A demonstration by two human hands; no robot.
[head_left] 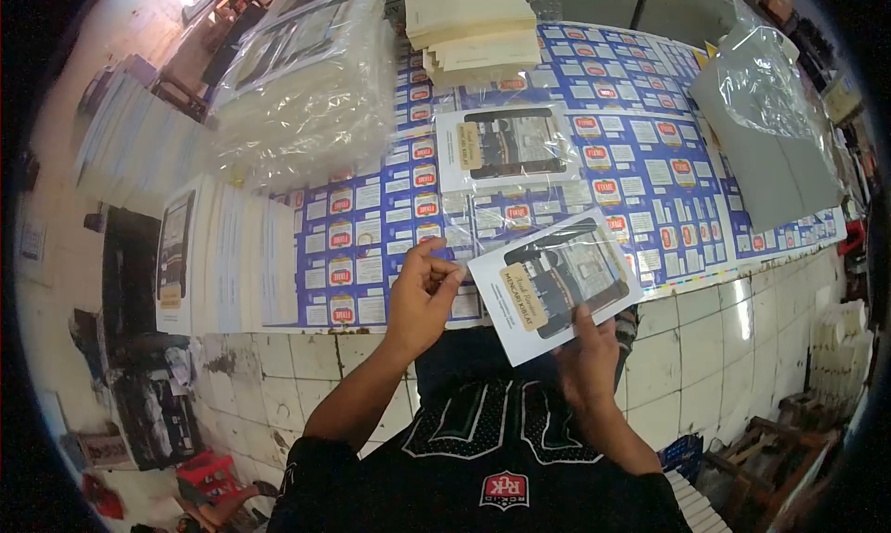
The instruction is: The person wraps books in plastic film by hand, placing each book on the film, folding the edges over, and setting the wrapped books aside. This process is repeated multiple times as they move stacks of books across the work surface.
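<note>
A white book point(557, 282) with a dark picture on its cover is tilted over the table's front edge. My right hand point(589, 347) grips its lower right side, thumb on the cover. Just left of the book's upper left corner is my left hand point(425, 292), its thumb and index finger drawn close together; anything between them is too small to make out. Behind the book, a second book point(506, 148) lies flat in clear plastic on the blue printed sheets point(371, 222).
Plastic-wrapped books point(302, 87) are piled at the back left, beside rows of books point(223, 254). Cream paper blocks point(471, 18) stand at the back. Clear plastic point(766, 83) lies on a grey board point(780, 171) at the right. Part of a person point(218, 510) shows at the lower left.
</note>
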